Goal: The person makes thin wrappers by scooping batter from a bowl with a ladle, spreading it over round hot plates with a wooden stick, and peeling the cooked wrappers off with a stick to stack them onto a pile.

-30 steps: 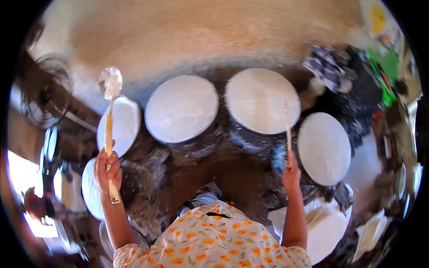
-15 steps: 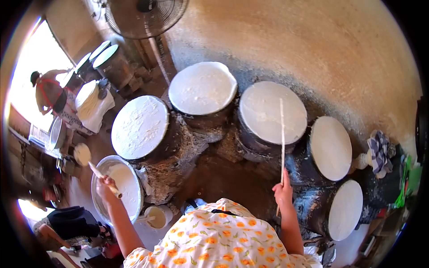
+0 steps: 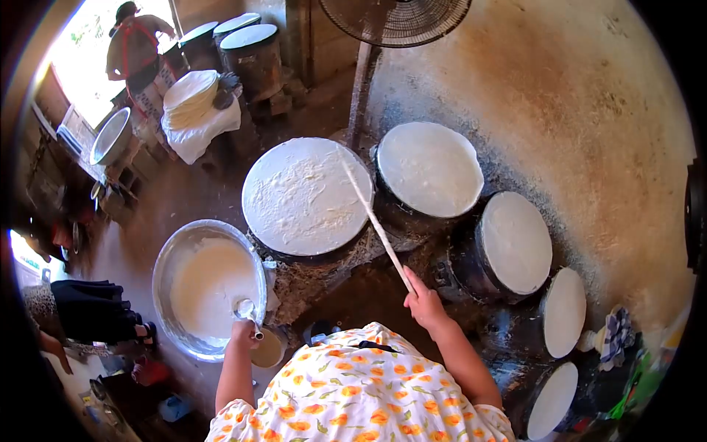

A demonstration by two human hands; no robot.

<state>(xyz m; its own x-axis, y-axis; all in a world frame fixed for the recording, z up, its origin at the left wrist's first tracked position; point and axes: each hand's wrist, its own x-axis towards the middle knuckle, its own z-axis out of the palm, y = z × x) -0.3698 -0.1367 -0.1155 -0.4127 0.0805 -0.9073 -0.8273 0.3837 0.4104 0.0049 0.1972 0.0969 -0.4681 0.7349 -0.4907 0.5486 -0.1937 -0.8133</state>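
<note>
My left hand (image 3: 244, 335) is wrapped round the handle of a ladle (image 3: 246, 308), whose bowl is at the near right side of a large metal basin (image 3: 166, 254) of creamy white batter (image 3: 210, 283). In my right hand (image 3: 425, 300) is a long thin stick (image 3: 379, 230), pointing up and left. The stick's far part lies over the right side of a round white griddle top (image 3: 298, 199), which bears a bumpy, uneven white layer. Whether the stick touches that layer I cannot tell. A smoother white round top (image 3: 429, 169) stands just to its right.
More round-topped drums (image 3: 515, 243) curve down the right side. A small container (image 3: 268, 349) sits beside the basin. At the upper left are a stack of white sheets (image 3: 190, 96) and a person (image 3: 134, 51); another person (image 3: 46, 317) is at the left edge. A fan (image 3: 398, 22) hangs above.
The view has turned left. My left hand has brought the ladle down to the basin. My right hand's stick has moved from over another round top to the bumpy one, now slanting left.
</note>
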